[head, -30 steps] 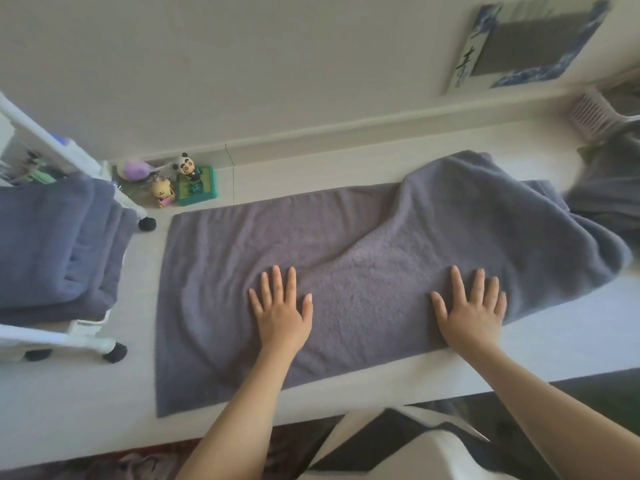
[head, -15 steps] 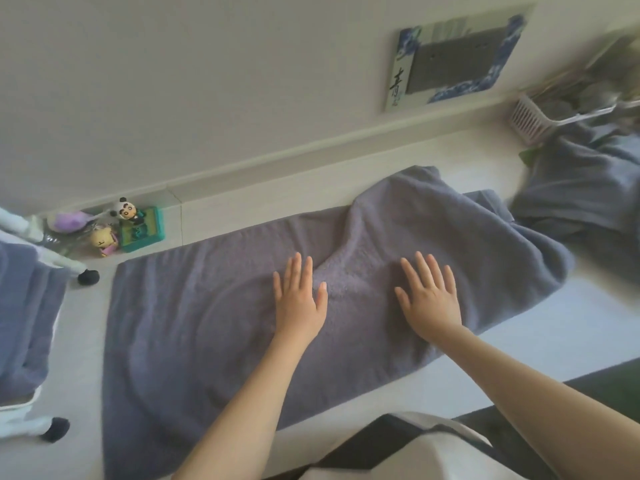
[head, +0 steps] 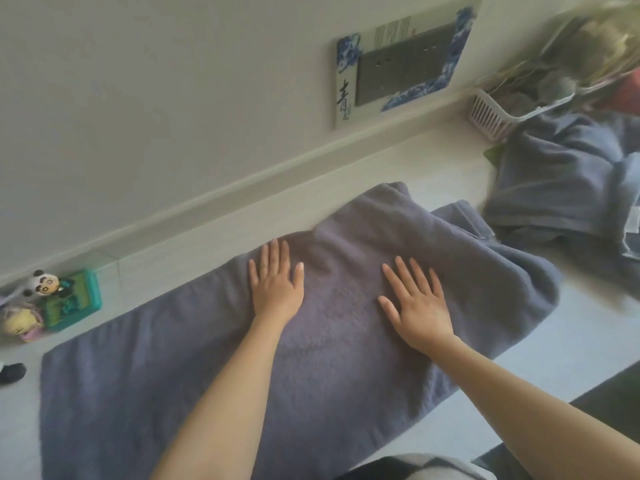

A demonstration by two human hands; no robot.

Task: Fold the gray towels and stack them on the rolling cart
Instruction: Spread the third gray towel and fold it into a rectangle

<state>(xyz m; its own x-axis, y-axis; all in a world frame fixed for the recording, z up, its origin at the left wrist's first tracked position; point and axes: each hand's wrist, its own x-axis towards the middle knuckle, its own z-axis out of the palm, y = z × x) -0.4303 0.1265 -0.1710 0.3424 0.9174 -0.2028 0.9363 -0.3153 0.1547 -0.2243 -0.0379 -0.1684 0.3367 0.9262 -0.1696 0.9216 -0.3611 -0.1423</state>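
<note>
A long gray towel (head: 145,386) lies spread across the white table, its right end bunched and folded over. My left hand (head: 277,289) lies flat on the towel's middle with straight fingers. My right hand (head: 417,306) presses flat on the towel just to the right of it, fingers spread. More gray towels (head: 561,188) sit in a loose heap at the far right. Of the rolling cart only one black wheel (head: 12,372) shows at the left edge.
Small toy figures and a green box (head: 74,299) stand against the wall at left. A pink slatted basket (head: 491,114) with gray cloth sits at the back right. A framed picture (head: 401,60) leans on the wall. The table's front edge runs at lower right.
The view has swung right, so the cart with its folded towels has left the frame. Both hands slid along the towel toward the wall and stand closer together.
</note>
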